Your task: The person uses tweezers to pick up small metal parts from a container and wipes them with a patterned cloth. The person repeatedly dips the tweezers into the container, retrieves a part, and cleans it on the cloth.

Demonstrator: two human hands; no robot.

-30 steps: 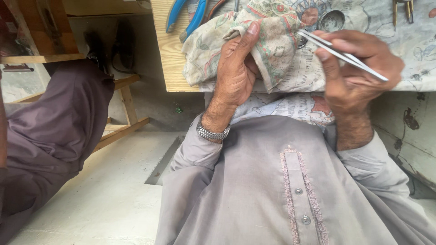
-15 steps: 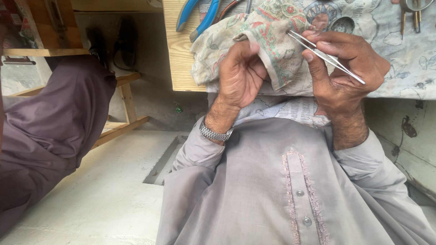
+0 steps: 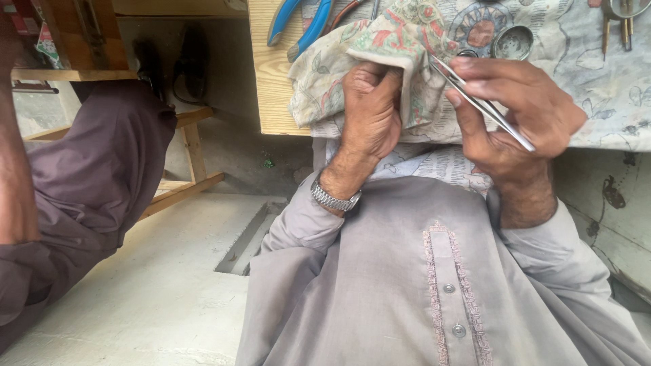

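Left hand [image 3: 369,108] gripping a flowery cloth [image 3: 380,51], right hand [image 3: 515,112] pinching thin metal tweezers [image 3: 481,102], tips touching the cloth, blue pliers [image 3: 302,24] above on the counter [image 3: 271,74]

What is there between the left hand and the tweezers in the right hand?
In the head view, a fold of the floral cloth lies between the left hand and the tweezers held by the right hand.

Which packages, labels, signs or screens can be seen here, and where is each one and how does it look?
Printed paper sheet: spread over the bench top at upper right, pale grey with dark print and round pictures, stained.
Printed item: upper left corner by the wooden frame, only partly seen, red, green and white; its kind cannot be told.
No screens or signs.
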